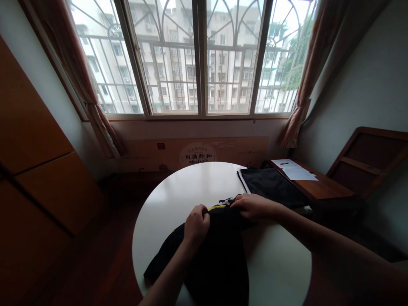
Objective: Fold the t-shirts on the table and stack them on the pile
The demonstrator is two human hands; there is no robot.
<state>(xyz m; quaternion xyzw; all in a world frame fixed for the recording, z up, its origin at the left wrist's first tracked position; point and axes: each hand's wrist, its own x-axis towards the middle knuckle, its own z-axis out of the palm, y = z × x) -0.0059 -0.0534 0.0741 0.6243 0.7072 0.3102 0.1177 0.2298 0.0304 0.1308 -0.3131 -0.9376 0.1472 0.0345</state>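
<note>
A black garment [219,255] with a yellow stripe and a black-and-white patterned patch near its top edge is spread over the round white table [159,221]. One part of it fans out to the lower left, and its lower end runs out of the picture. My left hand [196,227] is closed on the top edge, left of the yellow stripe. With fingers pinched, my right hand [250,205] grips the same edge beside the patterned patch. What kind of garment it is, I cannot make out.
Folded black cloth [270,185] with a white edge lies at the table's far right. Behind it, papers [298,170] rest on a brown wooden surface [328,185]. A wooden chair [366,161] stands at the right. Orange cabinets [38,148] line the left, and a barred window [172,76] is ahead.
</note>
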